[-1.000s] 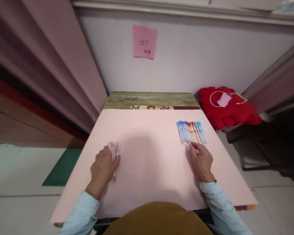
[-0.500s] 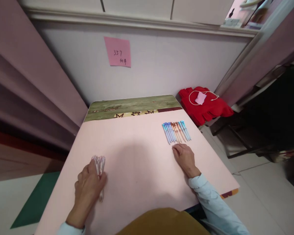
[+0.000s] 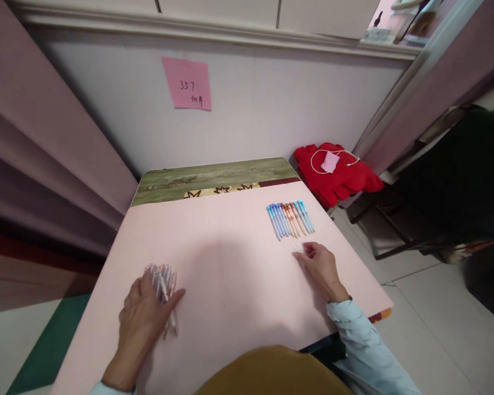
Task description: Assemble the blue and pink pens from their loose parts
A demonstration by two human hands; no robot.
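Note:
A loose bundle of clear-and-white pens (image 3: 173, 322) lies on the pink tabletop at the left. My left hand (image 3: 142, 315) rests against it, thumb spread off to the right side and fingers along the left, so part of the bundle is hidden. On the right, a neat row of pens (image 3: 290, 219) with blue, brown and turquoise tops lies side by side. Just below their tips is a small whitish thing (image 3: 297, 248), too faint to name. My right hand (image 3: 321, 267) is beside it, thumb and forefinger slightly apart.
The table (image 3: 222, 211) has a pale pink cover and a green patterned far edge. A pink note (image 3: 188, 83) is stuck on the wall behind. Red cloth with a white cable (image 3: 333, 175) lies past the right corner. A dark chair (image 3: 456, 181) stands further right.
My left thumb has moved away from the pens, and the bundle has fanned out wider. My right hand has shifted slightly right and its fingers have parted, showing the whitish thing. The view has shifted slightly.

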